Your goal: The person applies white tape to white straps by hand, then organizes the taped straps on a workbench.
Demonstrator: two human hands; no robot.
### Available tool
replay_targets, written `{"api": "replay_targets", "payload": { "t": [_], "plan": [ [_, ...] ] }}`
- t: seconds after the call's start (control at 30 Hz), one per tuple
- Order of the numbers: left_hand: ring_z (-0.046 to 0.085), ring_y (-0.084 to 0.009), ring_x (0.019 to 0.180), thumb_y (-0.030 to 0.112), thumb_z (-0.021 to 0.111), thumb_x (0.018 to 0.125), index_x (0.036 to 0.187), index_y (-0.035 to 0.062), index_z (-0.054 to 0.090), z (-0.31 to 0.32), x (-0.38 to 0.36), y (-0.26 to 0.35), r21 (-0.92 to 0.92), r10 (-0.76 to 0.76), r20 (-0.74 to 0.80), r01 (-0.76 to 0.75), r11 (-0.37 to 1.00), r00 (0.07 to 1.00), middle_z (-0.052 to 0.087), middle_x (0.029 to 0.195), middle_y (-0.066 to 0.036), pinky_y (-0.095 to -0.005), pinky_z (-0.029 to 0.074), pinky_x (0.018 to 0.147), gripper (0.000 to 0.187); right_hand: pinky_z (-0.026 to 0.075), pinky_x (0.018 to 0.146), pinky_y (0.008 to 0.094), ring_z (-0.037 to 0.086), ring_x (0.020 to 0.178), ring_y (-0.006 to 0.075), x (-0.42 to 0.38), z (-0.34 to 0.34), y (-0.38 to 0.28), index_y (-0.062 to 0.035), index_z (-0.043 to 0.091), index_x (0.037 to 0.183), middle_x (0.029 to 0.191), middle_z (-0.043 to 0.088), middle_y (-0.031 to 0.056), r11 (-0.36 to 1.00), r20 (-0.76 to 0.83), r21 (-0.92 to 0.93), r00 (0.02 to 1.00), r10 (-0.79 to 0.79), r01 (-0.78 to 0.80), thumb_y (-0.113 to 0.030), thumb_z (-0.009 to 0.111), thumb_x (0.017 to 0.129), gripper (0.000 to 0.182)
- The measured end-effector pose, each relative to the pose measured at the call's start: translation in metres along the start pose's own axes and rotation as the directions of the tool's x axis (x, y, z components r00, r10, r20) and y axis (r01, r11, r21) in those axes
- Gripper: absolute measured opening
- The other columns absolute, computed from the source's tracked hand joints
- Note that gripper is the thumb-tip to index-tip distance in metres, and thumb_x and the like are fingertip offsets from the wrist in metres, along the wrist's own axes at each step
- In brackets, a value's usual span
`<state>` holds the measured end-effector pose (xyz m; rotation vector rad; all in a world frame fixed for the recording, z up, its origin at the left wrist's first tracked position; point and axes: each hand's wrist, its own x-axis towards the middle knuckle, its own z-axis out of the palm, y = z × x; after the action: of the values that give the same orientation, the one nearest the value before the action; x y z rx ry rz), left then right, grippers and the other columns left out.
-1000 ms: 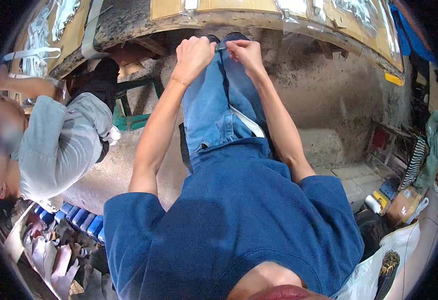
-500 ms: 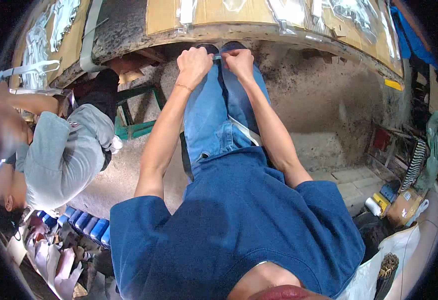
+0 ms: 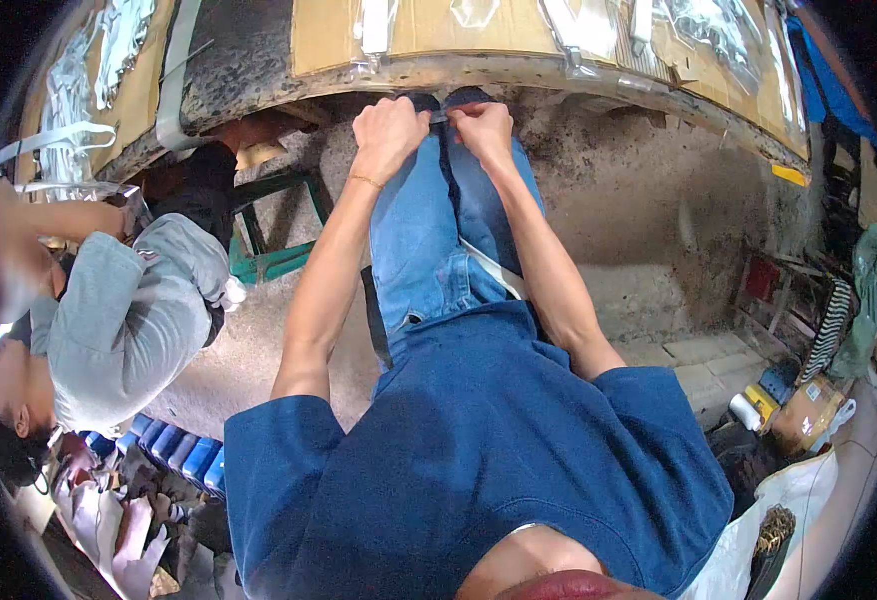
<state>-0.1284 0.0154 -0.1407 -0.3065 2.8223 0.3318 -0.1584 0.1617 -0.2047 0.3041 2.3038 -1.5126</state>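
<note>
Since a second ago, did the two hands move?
Barely. The left hand and right hand stay pinched together on a small strip just below the table edge.

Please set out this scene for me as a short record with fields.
left hand: closed, pinching one end of a small grey strip
right hand: closed, pinching the strip's other end
below the hands: knees in blue denim jeans
above: edge of a worn wooden bench bearing clear plastic bags
at the side: co-worker in a grey shirt
</note>
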Motion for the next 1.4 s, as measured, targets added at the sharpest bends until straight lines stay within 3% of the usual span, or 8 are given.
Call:
{"api": "replay_targets", "payload": {
  "t": [0.33, 0.47, 0.57, 0.67, 0.83, 1.17, 1.23, 1.4],
  "plan": [
    [0.069, -0.0388, 0.092, 0.046, 0.066, 0.080, 0.094, 0.0006, 0.072, 0.006, 0.020, -0.006, 0.046, -0.029, 0.031, 0.027, 0.999, 0.999, 0.070, 0.097, -0.024, -0.0457, 0.055, 0.080, 0.048, 0.052, 0.087, 0.0429, 0.069, 0.092, 0.0366, 0.009, 0.008, 0.000, -0.0044, 0.077, 0.087, 0.089, 0.072, 0.0209, 0.984, -0.009, -0.134, 0.993, 0.116, -0.116, -0.022, 0.072, 0.071, 0.024],
    [0.068, -0.0391, 0.095, 0.046, 0.064, 0.081, 0.096, 0.0007, 0.072, 0.002, 0.025, -0.009, 0.026, -0.026, 0.023, 0.025, 0.999, 0.999, 0.069, 0.097, -0.025, -0.0457, 0.054, 0.084, 0.049, 0.053, 0.084, 0.0401, 0.070, 0.090, 0.0332, 0.014, 0.009, -0.003, -0.0058, 0.077, 0.086, 0.089, 0.073, 0.0192, 0.978, -0.052, -0.163, 0.991, 0.121, -0.128, -0.021, 0.073, 0.071, 0.021],
    [0.068, -0.0393, 0.096, 0.047, 0.062, 0.082, 0.097, 0.0024, 0.072, -0.002, 0.023, -0.014, -0.009, -0.025, 0.030, 0.025, 1.000, 0.999, 0.069, 0.097, -0.025, -0.0464, 0.054, 0.084, 0.048, 0.053, 0.081, 0.0370, 0.071, 0.088, 0.0298, 0.009, 0.003, -0.010, -0.0047, 0.076, 0.088, 0.091, 0.073, 0.0179, 0.993, 0.071, 0.041, 0.991, 0.109, -0.112, -0.020, 0.071, 0.076, 0.020],
    [0.068, -0.0396, 0.094, 0.047, 0.061, 0.084, 0.097, 0.0057, 0.073, -0.007, 0.006, -0.015, -0.048, -0.042, 0.003, 0.042, 0.998, 0.999, 0.070, 0.096, -0.024, -0.0471, 0.054, 0.083, 0.045, 0.052, 0.082, 0.0365, 0.070, 0.090, 0.0285, 0.014, 0.009, 0.009, -0.0007, 0.070, 0.099, 0.093, 0.073, 0.0153, 0.947, 0.143, 0.105, 0.938, -0.316, 0.303, -0.020, 0.060, 0.088, 0.024],
    [0.068, -0.0406, 0.087, 0.045, 0.060, 0.088, 0.096, 0.0087, 0.074, -0.004, -0.016, -0.015, -0.105, -0.070, -0.047, 0.065, 0.992, 0.996, 0.070, 0.088, -0.023, -0.0478, 0.054, 0.079, 0.040, 0.051, 0.084, 0.0393, 0.068, 0.093, 0.0337, 0.006, 0.007, 0.005, -0.0001, 0.067, 0.099, 0.093, 0.071, 0.0167, 0.929, 0.259, 0.057, 0.893, -0.368, 0.366, -0.020, 0.054, 0.092, 0.025],
    [0.068, -0.0401, 0.080, 0.038, 0.066, 0.084, 0.085, 0.0038, 0.073, 0.001, -0.022, -0.009, -0.111, -0.007, -0.161, -0.012, 0.994, 0.987, 0.069, 0.082, -0.023, -0.0476, 0.055, 0.073, 0.035, 0.053, 0.074, 0.0363, 0.070, 0.083, 0.0289, -0.018, -0.007, -0.007, -0.0004, 0.070, 0.095, 0.087, 0.071, 0.0166, 0.916, 0.085, 0.022, 0.912, -0.402, 0.401, -0.020, 0.063, 0.089, 0.022],
    [0.068, -0.0401, 0.079, 0.038, 0.067, 0.083, 0.083, 0.0030, 0.072, -0.002, -0.020, -0.003, -0.100, 0.017, -0.164, -0.034, 0.994, 0.986, 0.069, 0.081, -0.023, -0.0475, 0.055, 0.073, 0.035, 0.053, 0.070, 0.0364, 0.070, 0.079, 0.0274, -0.032, -0.015, -0.019, -0.0012, 0.073, 0.090, 0.085, 0.071, 0.0184, 0.964, 0.033, -0.104, 0.970, -0.241, 0.243, -0.021, 0.068, 0.086, 0.021],
    [0.068, -0.0396, 0.076, 0.040, 0.070, 0.080, 0.080, 0.0035, 0.073, 0.003, -0.020, 0.002, -0.069, 0.057, -0.208, -0.073, 0.995, 0.976, 0.068, 0.079, -0.023, -0.0473, 0.055, 0.071, 0.037, 0.052, 0.068, 0.0379, 0.068, 0.074, 0.0284, -0.030, -0.012, 0.000, -0.0017, 0.074, 0.087, 0.080, 0.069, 0.0206, 0.924, -0.053, -0.173, 0.933, -0.355, 0.342, -0.022, 0.070, 0.083, 0.021]
  ]
}}
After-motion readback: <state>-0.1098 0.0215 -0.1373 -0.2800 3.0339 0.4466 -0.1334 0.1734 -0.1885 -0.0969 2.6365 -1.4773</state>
